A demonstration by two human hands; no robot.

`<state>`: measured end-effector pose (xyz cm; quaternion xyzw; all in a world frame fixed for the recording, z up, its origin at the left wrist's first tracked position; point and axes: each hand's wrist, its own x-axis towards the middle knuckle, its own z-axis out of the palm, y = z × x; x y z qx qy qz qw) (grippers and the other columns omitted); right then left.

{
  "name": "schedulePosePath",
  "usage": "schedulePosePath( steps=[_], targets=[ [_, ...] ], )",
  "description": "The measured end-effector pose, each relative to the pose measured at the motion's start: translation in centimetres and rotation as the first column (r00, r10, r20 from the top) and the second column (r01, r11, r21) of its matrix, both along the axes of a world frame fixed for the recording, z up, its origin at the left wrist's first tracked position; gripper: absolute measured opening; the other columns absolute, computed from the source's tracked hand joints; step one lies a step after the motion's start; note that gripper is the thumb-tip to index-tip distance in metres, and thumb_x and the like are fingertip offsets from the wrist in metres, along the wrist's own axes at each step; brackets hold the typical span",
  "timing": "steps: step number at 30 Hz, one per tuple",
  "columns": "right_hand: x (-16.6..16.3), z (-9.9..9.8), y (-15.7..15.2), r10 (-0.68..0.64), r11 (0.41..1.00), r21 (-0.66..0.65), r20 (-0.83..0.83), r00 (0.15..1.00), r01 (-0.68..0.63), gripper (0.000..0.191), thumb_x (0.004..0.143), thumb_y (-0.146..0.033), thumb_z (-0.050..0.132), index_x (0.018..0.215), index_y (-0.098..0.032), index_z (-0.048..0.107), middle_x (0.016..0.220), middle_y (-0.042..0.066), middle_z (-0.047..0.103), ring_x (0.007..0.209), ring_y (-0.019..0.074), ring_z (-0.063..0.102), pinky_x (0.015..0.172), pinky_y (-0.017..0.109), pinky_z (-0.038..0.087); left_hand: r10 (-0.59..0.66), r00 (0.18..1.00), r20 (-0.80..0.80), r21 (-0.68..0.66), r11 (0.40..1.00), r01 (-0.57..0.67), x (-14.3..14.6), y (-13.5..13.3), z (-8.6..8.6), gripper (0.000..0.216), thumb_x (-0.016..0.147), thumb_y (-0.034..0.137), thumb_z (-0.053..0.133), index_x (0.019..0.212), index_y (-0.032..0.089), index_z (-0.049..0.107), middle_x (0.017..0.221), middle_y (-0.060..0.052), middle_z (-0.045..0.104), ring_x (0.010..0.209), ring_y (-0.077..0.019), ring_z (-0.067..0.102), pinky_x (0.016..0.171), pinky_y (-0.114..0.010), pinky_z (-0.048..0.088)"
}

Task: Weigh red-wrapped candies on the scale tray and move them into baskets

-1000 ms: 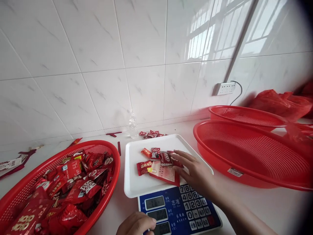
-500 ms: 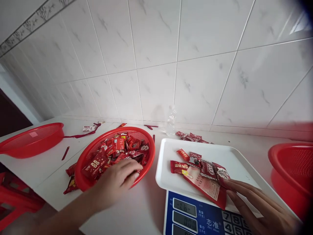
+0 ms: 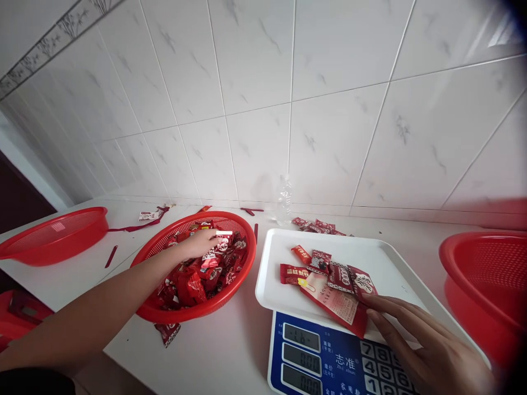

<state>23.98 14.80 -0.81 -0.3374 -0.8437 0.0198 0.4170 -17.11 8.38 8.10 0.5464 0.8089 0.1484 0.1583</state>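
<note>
My left hand (image 3: 201,243) reaches into a red plastic basket (image 3: 195,315) heaped with red-wrapped snack packets (image 3: 191,288). Its fingers are closed on a small red-and-white snack packet (image 3: 224,241) near the far side of the pile. On the right, my right hand (image 3: 428,340) pinches the lower corner of a red snack packet (image 3: 364,282) between thumb and forefinger. That packet lies on the white tray (image 3: 395,258) of a weighing scale, over a larger red-and-pink pouch (image 3: 331,302). Several smaller packets (image 3: 302,253) lie beside it on the tray.
The blue scale panel (image 3: 325,356) with displays and keys is below the tray. Red basins stand at far left (image 3: 53,236) and right (image 3: 486,269). A clear bottle (image 3: 284,200) and loose packets (image 3: 317,225) sit by the tiled wall. One packet (image 3: 168,333) lies before the basket.
My left hand has moved from the basket's near right rim to the pile's far side and closed on a packet. Packets in the basket have shifted. My right hand keeps its hold.
</note>
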Motion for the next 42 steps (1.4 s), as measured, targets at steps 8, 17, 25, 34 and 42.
schedulePosePath(
  steps=[8,17,25,34,42],
  targets=[
    [-0.5,1.4,-0.5,-0.026,0.994,0.108,0.037,0.999,0.022,0.03,0.09,-0.045,0.043,0.101,-0.026,0.064,0.092,0.002,0.071,0.076,0.0173,0.069,0.055,0.024,0.056,-0.037,0.965,0.261,0.179,0.984,-0.011,0.1,-0.4,1.7,0.036,0.075,0.051,0.053,0.094,0.021,0.062,0.087,-0.002,0.065,0.08,-0.021,0.059,0.065,-0.027,0.044],
    [-0.4,1.4,-0.5,-0.011,0.996,0.088,0.008,1.0,0.011,0.03,0.09,-0.045,0.043,0.099,-0.026,0.064,0.092,0.001,0.071,0.076,0.017,0.069,0.057,0.023,0.057,0.002,0.996,-0.091,0.155,0.988,0.012,-0.4,0.2,0.6,0.045,0.083,0.045,0.046,0.121,0.021,0.048,0.119,-0.008,0.06,0.102,-0.0245,0.059,0.084,-0.035,0.046],
    [-0.4,1.3,-0.5,-0.018,0.996,0.087,0.018,1.0,0.016,0.03,0.09,-0.046,0.043,0.1,-0.026,0.064,0.093,0.002,0.071,0.077,0.0169,0.069,0.057,0.023,0.057,-0.34,0.917,-0.208,-0.129,0.939,0.319,2.7,-0.3,-0.9,0.045,0.085,0.04,0.048,0.126,0.023,0.049,0.136,-0.008,0.047,0.125,-0.0266,0.043,0.099,-0.038,0.038],
    [-0.7,2.1,-0.7,-0.033,0.992,0.127,0.037,0.999,0.028,0.03,0.091,-0.044,0.041,0.096,-0.025,0.064,0.088,0.001,0.072,0.072,0.0158,0.069,0.059,0.023,0.057,-0.234,0.913,-0.333,-0.082,0.972,0.219,1.0,1.0,-0.8,0.021,0.086,0.035,0.041,0.079,0.022,0.057,0.089,-0.004,0.065,0.079,-0.0205,0.06,0.063,-0.028,0.041],
    [-0.4,1.7,-0.7,-0.04,0.994,0.1,0.053,0.998,0.035,0.03,0.091,-0.045,0.042,0.098,-0.026,0.064,0.091,0.001,0.072,0.076,0.0166,0.07,0.06,0.024,0.057,-0.092,0.92,-0.381,-0.017,0.996,0.092,-1.8,1.4,-0.3,0.019,0.083,0.033,0.045,0.068,0.021,0.049,0.071,-0.001,0.06,0.063,-0.0168,0.055,0.052,-0.025,0.032]
  ],
)
